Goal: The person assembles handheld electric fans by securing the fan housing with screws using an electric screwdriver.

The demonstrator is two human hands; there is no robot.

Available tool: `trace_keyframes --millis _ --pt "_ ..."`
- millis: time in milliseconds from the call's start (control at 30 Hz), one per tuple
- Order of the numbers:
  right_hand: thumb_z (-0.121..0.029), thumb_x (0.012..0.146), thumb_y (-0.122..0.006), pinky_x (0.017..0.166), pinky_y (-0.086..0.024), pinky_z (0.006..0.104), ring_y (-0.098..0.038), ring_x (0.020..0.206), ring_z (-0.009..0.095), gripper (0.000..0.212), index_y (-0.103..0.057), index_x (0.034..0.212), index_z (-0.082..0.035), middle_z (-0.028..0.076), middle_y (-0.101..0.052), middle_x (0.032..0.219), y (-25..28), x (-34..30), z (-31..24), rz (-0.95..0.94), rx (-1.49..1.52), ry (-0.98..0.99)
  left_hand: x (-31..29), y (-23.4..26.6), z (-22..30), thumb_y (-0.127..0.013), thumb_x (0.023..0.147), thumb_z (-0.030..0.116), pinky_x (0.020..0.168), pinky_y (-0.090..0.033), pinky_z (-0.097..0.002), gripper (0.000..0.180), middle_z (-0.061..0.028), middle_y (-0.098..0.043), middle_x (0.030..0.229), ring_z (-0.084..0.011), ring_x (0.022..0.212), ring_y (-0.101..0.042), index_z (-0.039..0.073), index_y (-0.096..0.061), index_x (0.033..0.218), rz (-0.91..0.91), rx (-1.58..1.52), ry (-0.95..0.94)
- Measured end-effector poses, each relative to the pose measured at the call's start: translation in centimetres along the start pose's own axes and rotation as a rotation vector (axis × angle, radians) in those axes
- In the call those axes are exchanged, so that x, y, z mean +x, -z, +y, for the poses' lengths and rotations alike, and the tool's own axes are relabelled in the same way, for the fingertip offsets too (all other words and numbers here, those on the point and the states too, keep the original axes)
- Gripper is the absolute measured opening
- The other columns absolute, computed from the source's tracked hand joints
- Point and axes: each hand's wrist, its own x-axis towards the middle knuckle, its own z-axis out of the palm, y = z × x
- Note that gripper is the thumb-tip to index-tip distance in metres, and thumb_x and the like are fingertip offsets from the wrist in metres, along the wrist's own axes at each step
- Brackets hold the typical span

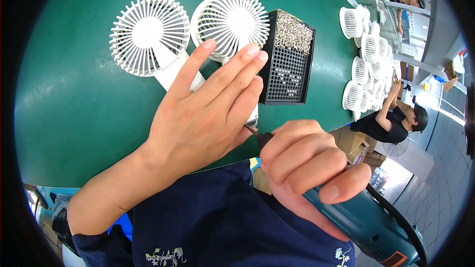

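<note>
My left hand (205, 113) lies flat over the handle of a white handheld fan (231, 20), pressing it onto the green table (74, 104). My right hand (309, 168) grips a teal electric screwdriver (363, 222); its dark tip (257, 136) points under my left palm at the fan handle. A second white fan (148, 34) lies beside it to the left. A black screw tray (288, 59) with a pile of silvery screws sits just right of my left fingers.
Several more white fans (368, 64) lie in a row at the table's far right. A person in black (396, 121) works at that end, another (405, 0) stands farther back. Cardboard boxes (356, 148) sit below the table edge.
</note>
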Motion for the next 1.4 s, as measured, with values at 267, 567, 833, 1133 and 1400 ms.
trace_keyframes --millis 267,567,833,1133,1400 --pt "-0.063 0.089 -0.056 0.043 -0.037 0.0268 -0.044 0.049 0.012 0.060 -0.051 0.106 -0.006 0.002 -0.049 0.072 4.8 1.5 -2.0 0.254 0.106 0.048 0.3 0.9 0.2 -0.071 0.075 0.043 0.115 -0.024 -0.0544 0.062 -0.0106 -0.051 0.145 -0.0248 0.140 -0.041 0.001 -0.060 0.119 -0.086 -0.034 0.001" --pt "-0.085 0.085 -0.032 0.044 -0.043 0.0345 -0.049 0.051 0.021 0.088 -0.043 0.114 -0.003 0.011 -0.050 0.078 9.4 -0.2 0.6 0.340 0.193 0.053 -0.5 2.0 0.1 -0.077 0.068 0.048 0.115 -0.015 -0.0598 0.078 -0.0121 -0.047 0.149 -0.0343 0.143 -0.036 0.012 -0.056 0.135 -0.143 0.045 0.078" --pt "-0.085 0.083 -0.034 0.046 -0.044 0.0334 -0.051 0.054 0.021 0.087 -0.043 0.113 -0.003 0.011 -0.051 0.078 8.9 -0.3 0.7 0.313 0.228 0.013 -0.3 2.1 0.0 -0.076 0.067 0.046 0.116 -0.013 -0.0603 0.077 -0.0082 -0.048 0.149 -0.0317 0.143 -0.037 0.012 -0.058 0.134 -0.201 0.141 0.034" --pt "-0.084 0.081 -0.043 0.046 -0.044 0.0331 -0.053 0.054 0.021 0.085 -0.044 0.110 -0.003 0.012 -0.053 0.077 7.7 -0.4 0.6 0.227 0.111 0.050 -0.5 2.4 -0.1 -0.082 0.064 0.033 0.116 -0.020 -0.0538 0.082 -0.0106 -0.050 0.146 -0.0318 0.141 -0.039 0.002 -0.053 0.134 -0.177 -0.005 0.020" --pt "-0.074 0.089 -0.045 0.042 -0.040 0.0289 -0.047 0.050 0.015 0.073 -0.051 0.112 -0.005 0.005 -0.049 0.075 6.5 0.7 -1.5 0.294 0.087 0.038 -0.9 3.3 -1.4 -0.063 0.067 0.004 0.116 -0.020 -0.0527 0.076 -0.0202 -0.051 0.143 -0.0414 0.140 -0.038 0.000 -0.043 0.140 -0.095 -0.443 0.034"
